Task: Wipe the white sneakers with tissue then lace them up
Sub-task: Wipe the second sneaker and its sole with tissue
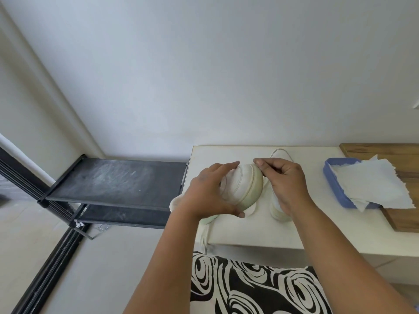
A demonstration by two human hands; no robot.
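Mid-frame, left hand (207,191) grips the light, stiff-soled sneaker (243,185) by its sides, right hand (284,177) pinching its floppy lace (281,152).

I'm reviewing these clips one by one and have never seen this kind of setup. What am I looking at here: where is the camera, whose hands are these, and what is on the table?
There is no machine here. The one picture comes from a wide-angle camera worn on a person's head, looking forward and down, so the two bare arms reaching in from below are the wearer's own.

The left hand grips a white sneaker lifted above a white table. The right hand is at the sneaker's edge with thumb and fingers pinched; what they pinch is too small to tell. A second sneaker lies on the table, mostly hidden under that hand.

To the right a blue tray holds tissue and rests partly on a wooden board. To the left stands a dark shelf rack.
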